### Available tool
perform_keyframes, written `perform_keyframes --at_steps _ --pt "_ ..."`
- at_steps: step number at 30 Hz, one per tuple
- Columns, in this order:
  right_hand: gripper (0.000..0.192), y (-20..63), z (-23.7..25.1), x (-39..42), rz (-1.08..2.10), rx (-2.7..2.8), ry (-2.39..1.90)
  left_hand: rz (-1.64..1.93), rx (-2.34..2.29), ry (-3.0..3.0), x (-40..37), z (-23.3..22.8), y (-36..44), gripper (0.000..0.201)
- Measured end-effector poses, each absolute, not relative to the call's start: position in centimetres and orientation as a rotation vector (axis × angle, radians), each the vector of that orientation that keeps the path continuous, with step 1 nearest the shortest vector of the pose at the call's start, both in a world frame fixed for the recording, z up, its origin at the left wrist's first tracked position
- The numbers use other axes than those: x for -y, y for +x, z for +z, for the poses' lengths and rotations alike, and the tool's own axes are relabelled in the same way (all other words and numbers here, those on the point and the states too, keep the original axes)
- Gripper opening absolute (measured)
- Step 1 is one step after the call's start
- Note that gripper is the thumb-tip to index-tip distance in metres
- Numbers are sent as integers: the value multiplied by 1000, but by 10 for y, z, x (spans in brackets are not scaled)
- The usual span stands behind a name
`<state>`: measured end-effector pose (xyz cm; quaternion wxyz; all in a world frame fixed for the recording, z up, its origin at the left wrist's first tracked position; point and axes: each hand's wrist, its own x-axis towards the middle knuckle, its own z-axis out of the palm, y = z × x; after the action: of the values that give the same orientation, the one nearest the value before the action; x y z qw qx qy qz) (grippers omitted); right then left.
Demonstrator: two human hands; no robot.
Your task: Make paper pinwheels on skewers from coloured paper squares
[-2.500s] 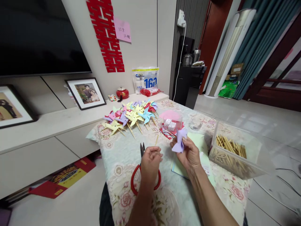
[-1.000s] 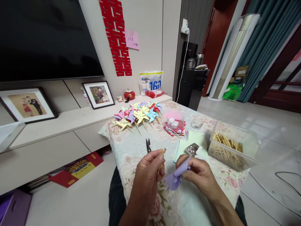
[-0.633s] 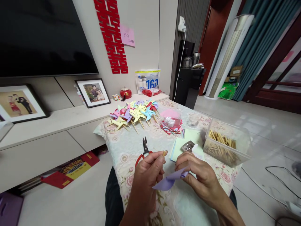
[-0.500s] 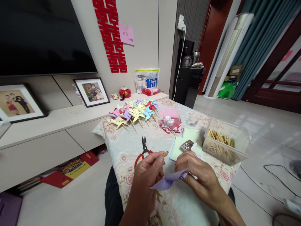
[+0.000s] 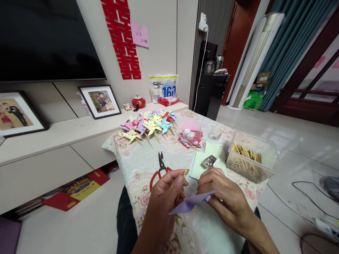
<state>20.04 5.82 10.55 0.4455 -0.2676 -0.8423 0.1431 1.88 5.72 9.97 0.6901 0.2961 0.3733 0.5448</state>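
Note:
My left hand point(image 5: 169, 188) is closed around a thin wooden stick point(image 5: 184, 173), whose tip pokes up past the thumb. In my right hand point(image 5: 221, 190) a folded purple paper point(image 5: 189, 204) is pinched, and its free corner reaches across below my left hand. The right fingertips are partly hidden behind the knuckles. Red-handled scissors point(image 5: 160, 167) lie just beyond my left hand. Ahead of my right hand, pale green paper sheets point(image 5: 197, 165) carry a small metal case point(image 5: 209, 161). Finished paper pinwheels point(image 5: 152, 126) on sticks are heaped at the table's far left.
A clear plastic box point(image 5: 249, 173) of wooden sticks stands on the right of the flowered tablecloth point(image 5: 144, 197). Behind the sheets are a round clear container point(image 5: 191, 134) on patterned papers and a small clear jar point(image 5: 215, 133). A white cabinet point(image 5: 66, 132) borders the far left.
The stick now shows more clearly in my left hand, standing more upright. The purple paper has shifted only slightly in my right hand. The whole view has moved a little.

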Motion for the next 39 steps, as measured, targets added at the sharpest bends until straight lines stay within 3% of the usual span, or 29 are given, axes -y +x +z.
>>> perform_keyframes --at_steps 9,15,21,26,39 --pt "16 201 100 -59 441 1945 -649 1181 -863 664 -55 98 24 36" --pt "13 196 91 -60 457 1800 -650 1177 -824 754 -53 98 24 23" --pt "26 193 89 -59 301 1742 -650 1245 -878 1095 -52 98 24 11" --pt "30 194 91 -58 154 1774 -635 1245 -887 1200 -49 104 24 13" --pt "24 196 88 -59 163 1763 -661 1179 -888 1251 -47 112 24 16"
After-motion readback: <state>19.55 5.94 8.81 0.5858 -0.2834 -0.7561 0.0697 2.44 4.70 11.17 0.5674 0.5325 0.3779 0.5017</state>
